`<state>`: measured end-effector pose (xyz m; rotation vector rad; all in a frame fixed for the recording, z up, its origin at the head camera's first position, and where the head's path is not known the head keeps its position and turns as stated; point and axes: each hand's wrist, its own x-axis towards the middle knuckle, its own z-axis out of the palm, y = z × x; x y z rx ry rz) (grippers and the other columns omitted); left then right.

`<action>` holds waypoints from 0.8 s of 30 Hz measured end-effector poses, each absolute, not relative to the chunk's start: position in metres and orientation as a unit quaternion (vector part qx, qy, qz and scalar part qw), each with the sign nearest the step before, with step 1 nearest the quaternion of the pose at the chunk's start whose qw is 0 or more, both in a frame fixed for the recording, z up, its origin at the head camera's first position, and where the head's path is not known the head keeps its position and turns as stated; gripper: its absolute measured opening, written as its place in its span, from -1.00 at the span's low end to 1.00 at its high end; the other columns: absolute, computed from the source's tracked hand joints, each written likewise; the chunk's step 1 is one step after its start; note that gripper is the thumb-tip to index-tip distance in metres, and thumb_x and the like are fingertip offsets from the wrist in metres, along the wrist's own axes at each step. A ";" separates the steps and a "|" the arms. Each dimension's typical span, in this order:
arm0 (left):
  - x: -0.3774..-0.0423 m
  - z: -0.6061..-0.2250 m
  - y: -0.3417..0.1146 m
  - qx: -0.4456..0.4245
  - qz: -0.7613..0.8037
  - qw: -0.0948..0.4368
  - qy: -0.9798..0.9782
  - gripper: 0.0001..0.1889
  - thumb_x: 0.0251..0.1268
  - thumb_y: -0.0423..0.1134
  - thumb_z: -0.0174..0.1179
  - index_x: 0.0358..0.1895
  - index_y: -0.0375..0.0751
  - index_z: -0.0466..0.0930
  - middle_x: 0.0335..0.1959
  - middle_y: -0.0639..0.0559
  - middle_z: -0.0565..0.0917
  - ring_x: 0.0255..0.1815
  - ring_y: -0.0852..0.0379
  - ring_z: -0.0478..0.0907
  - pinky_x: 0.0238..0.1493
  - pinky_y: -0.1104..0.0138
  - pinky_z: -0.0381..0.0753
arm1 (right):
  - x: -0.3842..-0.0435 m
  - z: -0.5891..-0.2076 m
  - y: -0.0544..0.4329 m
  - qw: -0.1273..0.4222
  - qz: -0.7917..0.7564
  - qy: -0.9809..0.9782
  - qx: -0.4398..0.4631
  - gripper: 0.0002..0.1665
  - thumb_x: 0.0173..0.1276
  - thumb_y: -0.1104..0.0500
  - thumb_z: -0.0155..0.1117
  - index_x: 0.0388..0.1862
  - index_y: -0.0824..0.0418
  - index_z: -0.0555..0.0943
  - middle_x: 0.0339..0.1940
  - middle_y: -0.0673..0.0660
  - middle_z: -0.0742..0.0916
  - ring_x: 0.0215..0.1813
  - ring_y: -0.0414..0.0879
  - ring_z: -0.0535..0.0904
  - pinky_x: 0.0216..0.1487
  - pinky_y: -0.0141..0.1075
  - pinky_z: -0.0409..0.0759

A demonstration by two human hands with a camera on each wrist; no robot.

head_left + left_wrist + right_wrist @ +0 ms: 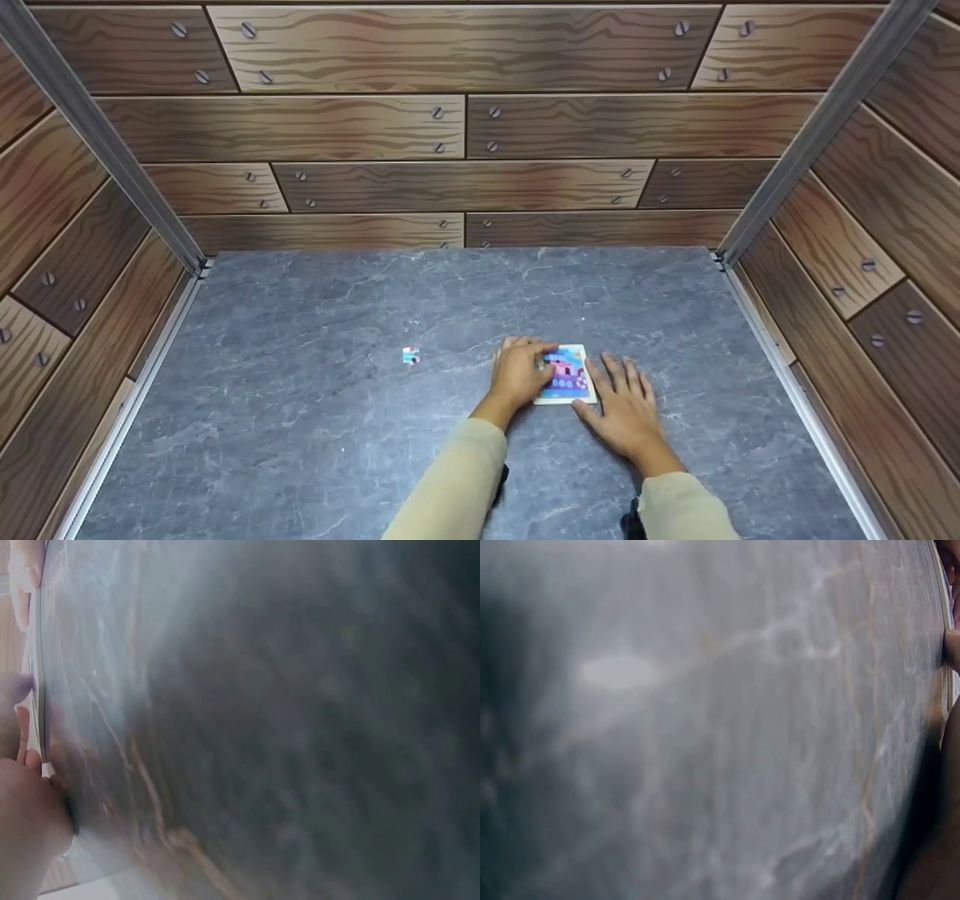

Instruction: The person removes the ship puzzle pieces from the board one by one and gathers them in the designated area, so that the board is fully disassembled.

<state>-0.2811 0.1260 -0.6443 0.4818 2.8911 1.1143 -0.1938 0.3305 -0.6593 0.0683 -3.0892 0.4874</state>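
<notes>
The puzzle (568,384) lies flat on the desk (315,442), right of centre. The left hand (519,373) covers its left edge; fingers released, thumb and index finger parted. The right hand (626,412) rests at its right edge, fingers extended, not grasping. One piece (410,355) lies well apart, left.

Head view: left hand (519,373) hides puzzle board (571,375) edge, 9 to 11 o'clock; can't tell what's under its palm. Loose piece (411,355) at board's 9 o'clock: print too small to read. Sleeves cut off by frame, left (450,487) at 6, right (686,506) at 5. Left wrist: tabletop (300,727) blurred, hand cropped at 8. Right wrist: tabletop blurred too, right hand (941,840) cropped at 4.
</notes>
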 end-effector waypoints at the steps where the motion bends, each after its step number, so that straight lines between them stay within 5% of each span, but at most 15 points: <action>1: -0.282 -0.644 0.126 0.152 0.357 0.003 0.922 -0.62 0.36 -0.10 0.45 0.23 0.22 0.81 0.24 0.14 0.79 0.31 0.07 0.59 0.31 0.11 0.50 | -0.194 -0.659 0.330 0.007 0.155 -0.988 0.022 0.02 0.54 -0.46 0.13 0.80 -0.05 0.18 0.82 0.25 0.23 0.82 0.42 -0.03 0.74 0.43 -0.11; 14: -0.286 -0.638 0.125 0.164 0.392 0.015 0.905 -0.63 0.27 -0.20 0.46 0.16 0.08 0.86 0.21 0.06 0.81 0.27 0.01 0.60 0.30 0.08 0.49 | -0.197 -0.657 0.334 0.015 0.150 -0.988 0.025 0.01 0.54 -0.44 0.16 0.79 -0.05 0.20 0.81 0.26 0.25 0.82 0.42 -0.02 0.74 0.42 -0.10; 24: -0.298 -0.635 0.114 0.193 0.395 0.066 0.896 -0.64 0.46 -0.21 0.40 0.27 0.08 0.78 0.29 0.04 0.76 0.33 -0.03 0.58 0.47 0.04 0.46 | -0.195 -0.660 0.330 0.010 0.155 -0.988 0.023 0.02 0.53 -0.46 0.15 0.79 -0.05 0.20 0.81 0.25 0.24 0.82 0.41 -0.03 0.74 0.42 -0.11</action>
